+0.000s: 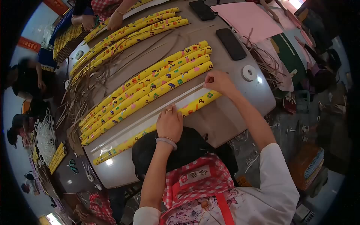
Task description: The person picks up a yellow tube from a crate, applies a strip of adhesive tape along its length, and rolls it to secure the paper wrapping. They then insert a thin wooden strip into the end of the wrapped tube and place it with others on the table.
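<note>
A roll of yellow patterned paper (144, 132) lies slantwise along the table's near side, with a long whitish strip (140, 119) beside its far edge. My left hand (170, 123) rests flat over the middle of this roll, fingers stretched out and pointing away from me. Near the roll's right end is my right hand (218, 82), its fingers curled together in a pinch at the end of the strip. What they hold is too small to make out. Just beyond, several finished-looking yellow paper rolls (150, 92) lie side by side.
Brown thin strips (80, 95) are heaped at the left of the table (221, 125). A tape roll (248, 72) and a black phone (231, 44) lie at the right. Across the table, a co-worker's hands (114, 21) are at more yellow rolls (129, 37). Pink sheets (245, 20) lie beyond.
</note>
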### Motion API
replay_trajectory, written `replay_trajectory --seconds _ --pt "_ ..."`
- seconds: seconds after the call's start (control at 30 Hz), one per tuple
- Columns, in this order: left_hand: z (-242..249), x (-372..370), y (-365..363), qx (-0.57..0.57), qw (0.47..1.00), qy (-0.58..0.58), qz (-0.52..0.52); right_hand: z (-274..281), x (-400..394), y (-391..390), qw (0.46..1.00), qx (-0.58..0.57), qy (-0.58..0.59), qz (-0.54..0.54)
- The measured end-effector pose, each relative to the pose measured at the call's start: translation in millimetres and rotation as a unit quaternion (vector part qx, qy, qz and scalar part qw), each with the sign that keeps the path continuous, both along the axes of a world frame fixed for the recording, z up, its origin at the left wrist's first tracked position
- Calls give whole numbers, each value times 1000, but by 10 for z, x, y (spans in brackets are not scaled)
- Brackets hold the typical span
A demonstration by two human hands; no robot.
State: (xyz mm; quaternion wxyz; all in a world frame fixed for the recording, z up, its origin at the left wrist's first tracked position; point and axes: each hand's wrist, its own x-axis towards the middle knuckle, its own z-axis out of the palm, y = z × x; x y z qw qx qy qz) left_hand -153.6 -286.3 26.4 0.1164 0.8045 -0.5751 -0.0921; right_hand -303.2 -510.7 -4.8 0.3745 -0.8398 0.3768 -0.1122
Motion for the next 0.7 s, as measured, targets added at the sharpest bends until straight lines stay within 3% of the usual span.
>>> replay_trajectory --seconds 0.07,0.13,0.37,0.47,0.53,0.7 --pt "-17 2 4 -12 1000 -9 -9 63 12 -14 1000 -18 21 6" --pt "-27 -4 0 -10 1000 -15 -11 119 54 3 991 -116 69 9" --pt "-80 22 15 -12 1000 -16 -15 67 -55 -161 986 -130 104 0" --pt "-87 19 10 -1 999 -29 -14 95 -105 -204 992 -78 98 -13" --pt "-63 3 11 -10 1000 -11 -7 86 -130 -264 995 31 85 -49" --pt "-22 9 8 22 1000 -14 -1 -50 -235 -360 994 -47 77 -55"
